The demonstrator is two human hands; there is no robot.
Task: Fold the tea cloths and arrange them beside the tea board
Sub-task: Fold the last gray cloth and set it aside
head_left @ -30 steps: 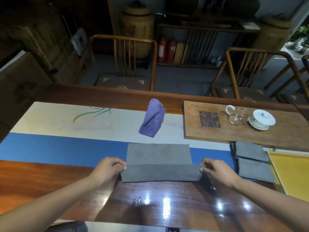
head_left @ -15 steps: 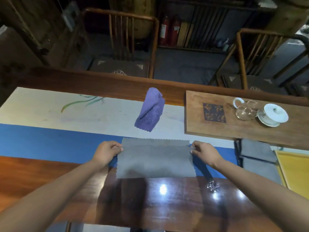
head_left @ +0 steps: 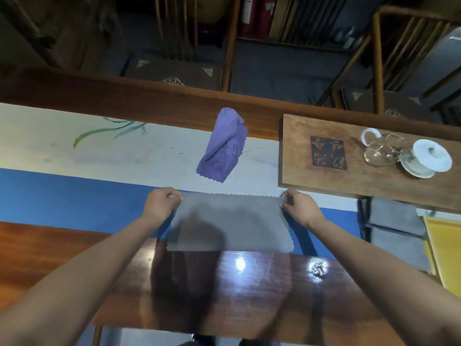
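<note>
A grey tea cloth (head_left: 232, 221) lies folded in half on the blue and white table runner (head_left: 74, 193), its scalloped edge at the far side. My left hand (head_left: 162, 203) pinches its far left corner. My right hand (head_left: 299, 208) pinches its far right corner. A crumpled purple cloth (head_left: 223, 146) lies beyond it on the white band. The wooden tea board (head_left: 361, 176) sits to the right. Two folded grey cloths (head_left: 391, 221) lie just in front of the board.
On the tea board stand a glass pitcher (head_left: 379, 151) and a white lidded cup (head_left: 429, 158). A yellow tray (head_left: 446, 250) lies at the right edge. Wooden chairs (head_left: 199, 46) stand beyond the table. The glossy table front (head_left: 224, 290) is near me.
Both hands carried the cloth's near edge away from me onto its far edge, so the cloth went from a partial fold to a flat half fold.
</note>
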